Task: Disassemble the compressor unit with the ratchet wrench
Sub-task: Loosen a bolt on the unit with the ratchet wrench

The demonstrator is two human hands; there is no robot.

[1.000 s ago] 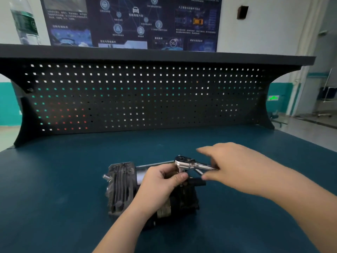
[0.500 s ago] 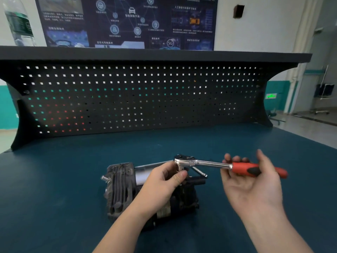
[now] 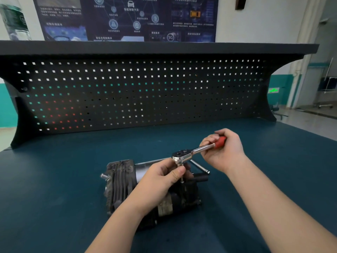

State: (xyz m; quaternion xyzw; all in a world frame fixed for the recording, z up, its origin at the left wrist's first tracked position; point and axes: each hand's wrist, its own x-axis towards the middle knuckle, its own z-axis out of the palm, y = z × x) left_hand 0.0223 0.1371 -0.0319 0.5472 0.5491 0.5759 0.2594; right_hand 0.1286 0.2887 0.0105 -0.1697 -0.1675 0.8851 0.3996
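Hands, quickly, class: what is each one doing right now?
Left hand: pinching the socket under the ratchet wrench head, over the compressor unit.
Right hand: gripping the wrench's red handle.

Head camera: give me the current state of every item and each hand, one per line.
Dark finned metal compressor unit: lying on its side on the blue bench, assembled.
Chrome ratchet wrench with red handle: head seated above the compressor unit, handle angled up-right.
Left hand: pinches the socket stem under the wrench head.
Right hand: grips the red handle.
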